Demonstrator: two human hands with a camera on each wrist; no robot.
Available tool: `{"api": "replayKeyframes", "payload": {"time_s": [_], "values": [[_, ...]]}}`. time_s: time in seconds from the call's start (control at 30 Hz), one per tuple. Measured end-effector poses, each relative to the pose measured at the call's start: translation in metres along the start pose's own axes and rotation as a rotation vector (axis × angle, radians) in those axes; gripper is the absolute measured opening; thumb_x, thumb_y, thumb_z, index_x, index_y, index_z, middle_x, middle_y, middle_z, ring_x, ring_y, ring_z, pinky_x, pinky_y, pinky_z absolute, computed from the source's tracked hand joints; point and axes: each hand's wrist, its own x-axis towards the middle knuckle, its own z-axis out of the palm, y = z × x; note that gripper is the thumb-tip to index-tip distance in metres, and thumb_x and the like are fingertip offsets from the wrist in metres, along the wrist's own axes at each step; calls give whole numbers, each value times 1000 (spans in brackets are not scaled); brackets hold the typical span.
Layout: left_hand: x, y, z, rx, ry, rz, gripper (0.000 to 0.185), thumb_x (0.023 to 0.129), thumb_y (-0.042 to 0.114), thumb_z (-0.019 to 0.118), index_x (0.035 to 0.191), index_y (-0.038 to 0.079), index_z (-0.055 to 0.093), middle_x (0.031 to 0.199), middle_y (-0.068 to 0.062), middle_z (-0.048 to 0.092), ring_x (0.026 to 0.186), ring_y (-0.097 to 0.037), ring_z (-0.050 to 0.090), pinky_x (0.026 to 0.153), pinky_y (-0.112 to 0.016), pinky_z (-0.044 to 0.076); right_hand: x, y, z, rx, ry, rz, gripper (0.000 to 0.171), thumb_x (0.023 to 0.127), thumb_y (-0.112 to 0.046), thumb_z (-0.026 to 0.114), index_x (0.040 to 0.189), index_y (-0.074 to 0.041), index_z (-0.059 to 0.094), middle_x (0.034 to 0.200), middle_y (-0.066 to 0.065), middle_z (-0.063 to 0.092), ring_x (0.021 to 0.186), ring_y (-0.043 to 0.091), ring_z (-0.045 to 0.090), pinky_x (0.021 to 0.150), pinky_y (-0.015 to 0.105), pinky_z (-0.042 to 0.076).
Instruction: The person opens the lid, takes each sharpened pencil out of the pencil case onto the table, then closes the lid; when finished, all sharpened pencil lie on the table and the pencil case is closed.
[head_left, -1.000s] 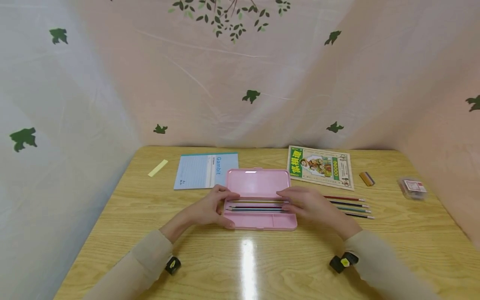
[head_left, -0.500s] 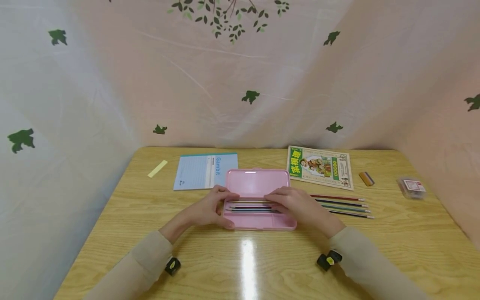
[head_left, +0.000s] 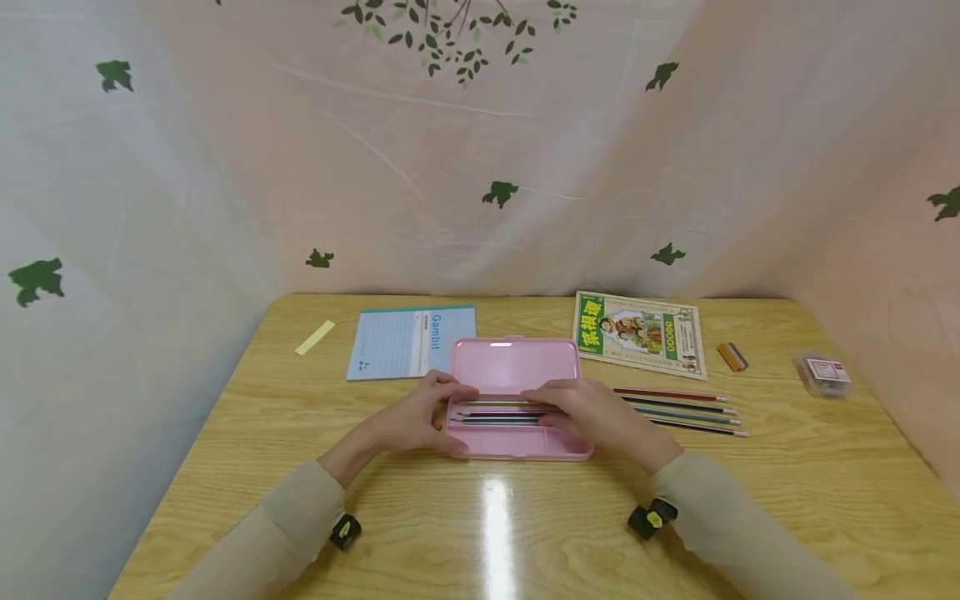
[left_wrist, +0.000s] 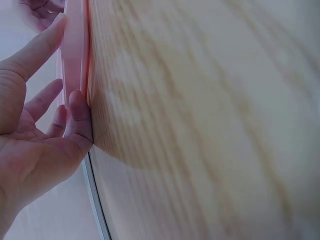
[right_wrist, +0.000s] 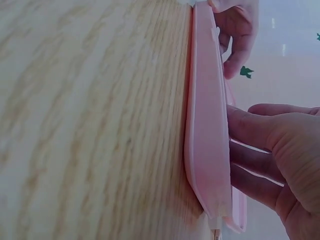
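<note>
A pink pencil case (head_left: 497, 445) lies on the table, its lid (head_left: 516, 367) laid back. Several pencils (head_left: 498, 414) rest side by side in its long rear compartment. My left hand (head_left: 411, 418) grips the case's left end, thumb at the front corner and fingers toward the hinge. Over the right part of the compartment reaches my right hand (head_left: 603, 418), covering the pencils' right ends. In the right wrist view, the right thumb is at the wall of the case (right_wrist: 207, 110) and the other fingers go behind it. Their tips are hidden, so I cannot tell whether they pinch a pencil.
Several more pencils (head_left: 678, 411) lie right of the case. Behind stand a blue notebook (head_left: 393, 343) and a green-and-cream booklet (head_left: 641, 333), both flat. Farther right are a small brown-and-blue block (head_left: 733, 357) and a clear box (head_left: 823, 375). A yellow strip (head_left: 315, 337) lies left.
My right hand has slid left along the case's compartment, uncovering more of the loose pencils on the right. The pencils in the case and my left hand look unmoved.
</note>
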Motion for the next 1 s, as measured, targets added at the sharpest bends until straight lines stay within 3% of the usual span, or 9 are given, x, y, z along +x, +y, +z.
{"api": "replayKeyframes", "payload": {"time_s": [0.37, 0.73, 1.0], "values": [[1, 1, -1, -1, -7, -18, 79, 79, 28, 90, 148, 17, 52, 133, -5, 35, 102, -22, 42, 79, -33, 40, 1, -3, 4, -71, 20, -64, 41, 92, -5, 74, 132, -12, 68, 112, 3, 70, 99, 16, 67, 85, 36, 56], [0, 0, 1, -3, -1, -44, 79, 79, 28, 89, 148, 19, 51, 134, -6, 35, 97, -23, 44, 77, -33, 41, 4, -11, 2, -90, -51, 33, 39, 93, -9, 74, 131, -11, 68, 107, 3, 73, 99, 19, 70, 87, 38, 56], [0, 2, 0, -6, -2, -57, 79, 80, 29, 89, 148, 20, 51, 136, -6, 34, 100, -23, 43, 78, -34, 41, 6, -18, 3, -289, -64, 43, 33, 93, -10, 74, 125, -14, 71, 97, 5, 74, 86, 22, 72, 76, 36, 58]]}}
